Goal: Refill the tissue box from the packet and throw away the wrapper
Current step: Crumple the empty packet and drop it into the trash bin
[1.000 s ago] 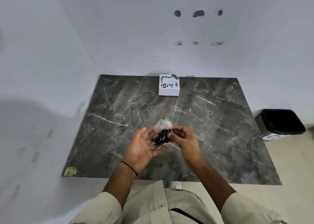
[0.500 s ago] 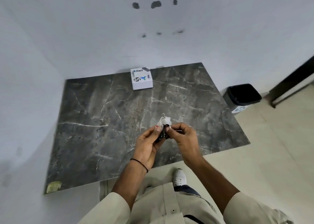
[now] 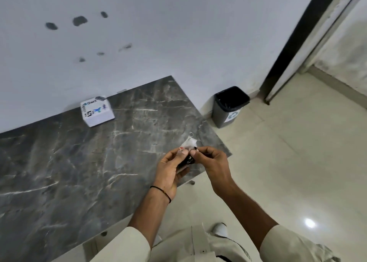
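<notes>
A crumpled wrapper, clear plastic with a dark printed part, is pinched between both my hands above the table's right corner. My left hand cups it from below and the left. My right hand grips it from the right with thumb and fingers. The white tissue box with blue print stands at the back of the dark marble table, against the wall, well away from my hands. A black bin stands open on the floor beyond the table's right edge.
White wall runs behind the table. Pale tiled floor stretches to the right of the table, with a dark door frame at the far right. My shoe shows near the table's front edge.
My view has swung to the right, so the table and box have slid left and the bin and door frame have come further into view. Both hands have kept hold of the crumpled wrapper.
</notes>
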